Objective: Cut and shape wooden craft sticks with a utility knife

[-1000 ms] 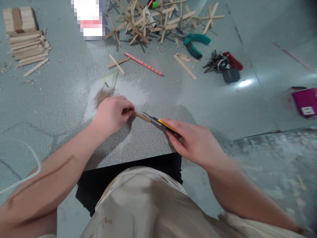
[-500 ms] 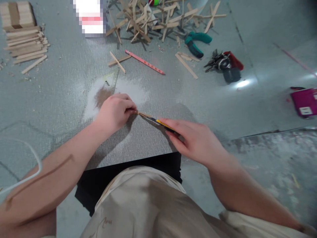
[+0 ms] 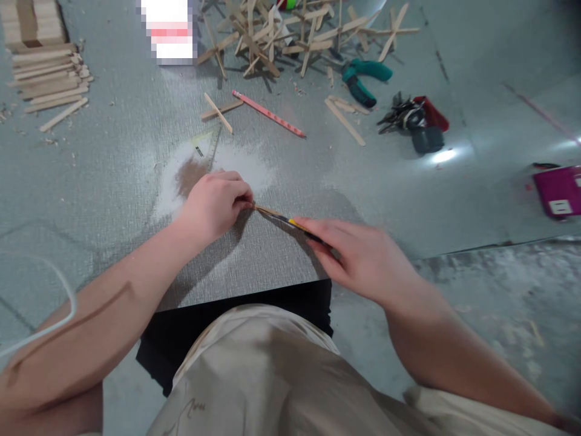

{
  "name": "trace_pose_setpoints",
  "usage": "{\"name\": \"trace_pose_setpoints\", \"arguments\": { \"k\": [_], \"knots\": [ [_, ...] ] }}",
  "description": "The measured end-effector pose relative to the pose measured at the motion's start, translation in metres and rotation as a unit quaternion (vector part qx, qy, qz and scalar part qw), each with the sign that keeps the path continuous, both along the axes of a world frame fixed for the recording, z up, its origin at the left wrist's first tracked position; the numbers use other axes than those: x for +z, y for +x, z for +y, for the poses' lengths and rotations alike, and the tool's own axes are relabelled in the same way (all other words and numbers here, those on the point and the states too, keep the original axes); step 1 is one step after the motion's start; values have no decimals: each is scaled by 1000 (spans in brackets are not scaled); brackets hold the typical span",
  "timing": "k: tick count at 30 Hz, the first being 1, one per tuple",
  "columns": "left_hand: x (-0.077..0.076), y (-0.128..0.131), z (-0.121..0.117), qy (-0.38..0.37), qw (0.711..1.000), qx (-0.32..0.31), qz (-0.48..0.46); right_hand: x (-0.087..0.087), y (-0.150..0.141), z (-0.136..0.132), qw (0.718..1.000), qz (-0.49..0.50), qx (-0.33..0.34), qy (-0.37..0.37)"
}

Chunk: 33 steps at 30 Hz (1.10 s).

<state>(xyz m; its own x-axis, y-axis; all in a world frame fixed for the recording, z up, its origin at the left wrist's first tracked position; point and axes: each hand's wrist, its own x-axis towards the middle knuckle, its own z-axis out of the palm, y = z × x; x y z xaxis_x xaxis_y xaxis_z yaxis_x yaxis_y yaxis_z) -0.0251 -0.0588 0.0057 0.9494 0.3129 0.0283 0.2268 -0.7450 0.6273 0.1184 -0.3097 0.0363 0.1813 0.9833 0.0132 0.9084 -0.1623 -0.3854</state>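
Note:
My left hand is closed, its fingertips pinching the end of a thin wooden craft stick just above the table. From the other side my right hand grips a slim utility knife with a yellow-and-black handle. Its dark blade lies along the craft stick, nearly in line with it. Most of the handle is hidden inside my right fingers. Behind my left hand, a small brown dust heap lies in a patch of pale powder, with a clear set square at its edge.
Crossed craft sticks are heaped at the back, near teal-handled pliers and a bunch of keys. A pink pencil lies mid-table. Stacked sticks are at far left, a purple item at far right. The table's front edge is close to my body.
The view has shifted slightly, moving the tabletop items a little to the right in it. Both hands keep their grips, with the blade still against the stick.

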Motion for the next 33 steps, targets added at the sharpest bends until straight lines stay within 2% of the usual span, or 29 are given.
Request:
{"name": "trace_pose_setpoints", "arguments": {
  "k": [3,7,12,19,24,30,33],
  "knots": [
    [1,1,0,5,1000,-2,4,1,-2,1,1000,-27,7,10],
    [4,2,0,14,1000,-10,23,5,-7,2,992,-117,36,27],
    [9,4,0,22,998,-22,60,15,-11,5,978,-201,49,-7],
    [8,5,1,29,997,-23,61,23,-7,9,970,-233,62,-31],
    [8,3,0,29,998,-19,61,23,-5,9,973,-215,69,-51],
    [8,3,-2,18,998,-7,58,38,-7,-1,965,-254,70,-10],
    [7,2,-2,29,998,-14,61,44,-4,-9,975,-219,44,16]
  ]
}}
